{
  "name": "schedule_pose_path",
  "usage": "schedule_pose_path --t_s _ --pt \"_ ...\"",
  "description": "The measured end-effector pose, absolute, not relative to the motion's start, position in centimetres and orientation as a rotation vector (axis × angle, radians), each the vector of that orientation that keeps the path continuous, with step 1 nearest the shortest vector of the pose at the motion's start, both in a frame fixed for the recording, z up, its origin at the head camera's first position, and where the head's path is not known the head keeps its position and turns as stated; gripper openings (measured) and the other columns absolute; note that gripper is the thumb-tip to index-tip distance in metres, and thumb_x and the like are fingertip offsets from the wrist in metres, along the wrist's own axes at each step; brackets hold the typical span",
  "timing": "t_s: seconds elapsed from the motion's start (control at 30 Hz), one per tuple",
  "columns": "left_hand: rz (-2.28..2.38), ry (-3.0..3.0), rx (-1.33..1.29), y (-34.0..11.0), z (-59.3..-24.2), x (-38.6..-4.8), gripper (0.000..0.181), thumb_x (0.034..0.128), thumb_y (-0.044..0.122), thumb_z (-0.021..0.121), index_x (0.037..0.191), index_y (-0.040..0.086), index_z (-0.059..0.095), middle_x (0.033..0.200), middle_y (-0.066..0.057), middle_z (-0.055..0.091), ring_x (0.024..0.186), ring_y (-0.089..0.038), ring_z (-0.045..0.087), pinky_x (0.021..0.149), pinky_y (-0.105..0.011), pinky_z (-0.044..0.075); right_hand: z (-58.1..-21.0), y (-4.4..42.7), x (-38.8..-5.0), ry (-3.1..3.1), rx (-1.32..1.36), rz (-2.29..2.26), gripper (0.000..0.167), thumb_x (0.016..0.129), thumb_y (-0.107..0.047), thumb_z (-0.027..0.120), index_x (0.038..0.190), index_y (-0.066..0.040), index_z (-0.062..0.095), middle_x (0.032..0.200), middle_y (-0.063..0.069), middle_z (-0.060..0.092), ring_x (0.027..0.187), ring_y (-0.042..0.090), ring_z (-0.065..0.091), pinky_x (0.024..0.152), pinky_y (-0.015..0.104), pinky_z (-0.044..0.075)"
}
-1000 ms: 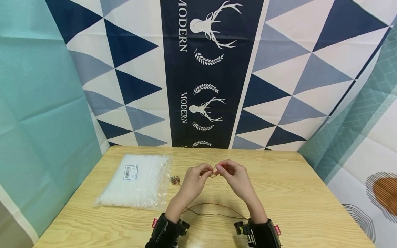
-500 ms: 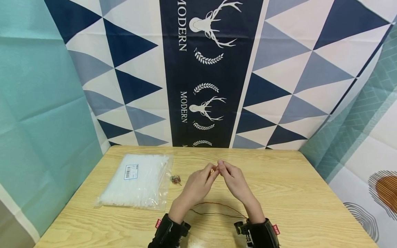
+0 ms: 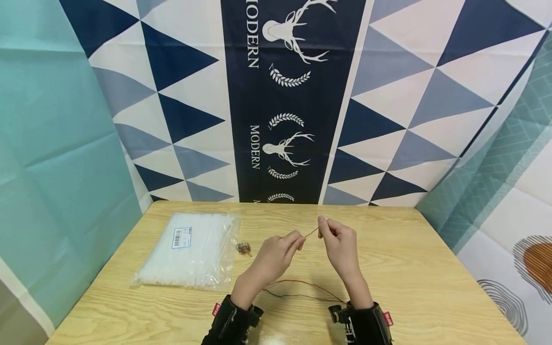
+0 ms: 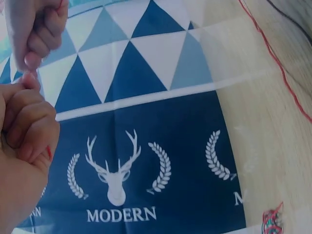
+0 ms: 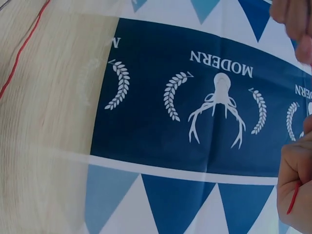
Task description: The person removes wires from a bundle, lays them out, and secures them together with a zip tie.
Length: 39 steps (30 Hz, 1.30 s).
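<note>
A thin orange-red cord is stretched between the two hands above the table. My left hand pinches one part of it, fingers curled, and a bit of red cord shows at that hand in the left wrist view. Higher and to the right, my right hand grips the other part between thumb and curled fingers; red cord lies across it in the right wrist view. More cord runs in a loose loop on the table between the forearms. The ends inside the fingers are hidden.
A clear bag of white pieces with a label lies on the left of the wooden table. Beside it sits a small tangle of coloured strands. Patterned cloth hangs behind the table.
The hands were close together around a small cord loop, then touching at the fingertips. Now the right hand has moved right, and a short straight length of cord shows between them.
</note>
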<state>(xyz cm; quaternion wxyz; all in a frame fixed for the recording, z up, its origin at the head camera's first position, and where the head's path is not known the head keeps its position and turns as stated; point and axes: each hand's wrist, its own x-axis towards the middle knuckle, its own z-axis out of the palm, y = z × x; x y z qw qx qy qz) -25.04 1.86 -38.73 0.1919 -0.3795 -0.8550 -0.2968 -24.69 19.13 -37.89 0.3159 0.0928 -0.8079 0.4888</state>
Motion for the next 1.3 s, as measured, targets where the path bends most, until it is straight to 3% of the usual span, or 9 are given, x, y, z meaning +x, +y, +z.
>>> schedule_pose_path --t_s 0.23,0.4,0.63,1.0,1.13,1.3 --pt "-0.866 -2.404 -1.077 0.7 -38.6 -25.4 0.019 0.1016 0.017 0.046 0.084 0.011 0.051 0.059 0.008 0.032 0.051 -0.001 0.023 0.053 -0.013 0.027 -35.6 18.3 -23.0 -2.073 0.136 1.365 0.036 0.097 -0.010 0.056 0.062 -0.001 0.062 0.044 -0.006 0.029 0.037 -0.003 0.020 0.039 0.020 0.020" --pt "-0.918 -2.420 -1.080 -0.6 -38.3 -25.7 0.020 0.1015 0.016 0.046 0.084 0.008 0.052 0.061 0.008 0.031 0.051 -0.001 0.021 0.054 -0.014 0.028 -35.0 18.6 -22.7 -2.062 0.091 1.400 0.036 0.097 -0.013 0.056 0.067 0.004 0.065 0.043 -0.009 0.028 0.036 -0.003 0.018 0.038 0.018 0.018" --pt "-0.969 -2.399 -1.091 -1.6 -38.1 -26.1 0.022 0.1008 0.013 0.047 0.080 0.006 0.049 0.061 0.007 0.028 0.051 -0.001 0.017 0.053 -0.015 0.025 -34.9 18.9 -22.6 -2.056 0.068 1.411 0.037 0.098 -0.014 0.056 0.067 0.004 0.065 0.043 -0.009 0.027 0.036 -0.004 0.017 0.037 0.018 0.017" --pt "-1.038 -2.409 -1.052 -2.2 -38.2 -26.5 0.023 0.1017 0.014 0.045 0.080 0.007 0.049 0.063 0.005 0.034 0.054 -0.002 0.020 0.057 -0.017 0.030 -35.6 19.5 -23.5 -2.051 0.036 1.350 0.035 0.096 -0.013 0.059 0.067 0.003 0.067 0.042 -0.009 0.029 0.035 -0.004 0.019 0.038 0.019 0.019" --pt "-1.183 -2.492 -0.870 -3.2 -37.9 -26.9 0.029 0.1049 0.021 0.039 0.085 0.006 0.053 0.072 0.000 0.048 0.057 -0.005 0.032 0.061 -0.020 0.038 -36.7 20.7 -24.6 -2.062 0.038 1.323 0.036 0.096 -0.022 0.060 0.068 -0.002 0.069 0.042 -0.009 0.031 0.035 -0.005 0.021 0.038 0.020 0.020" --pt "-1.347 -2.366 -0.507 -4.8 -37.4 -26.9 0.031 0.1055 0.023 0.037 0.092 0.008 0.060 0.063 -0.006 0.049 0.049 -0.007 0.038 0.049 -0.021 0.038 -37.0 21.6 -24.7 -2.046 0.024 1.237 0.034 0.095 -0.024 0.061 0.066 -0.007 0.068 0.043 -0.009 0.032 0.036 0.000 0.022 0.038 0.022 0.022"
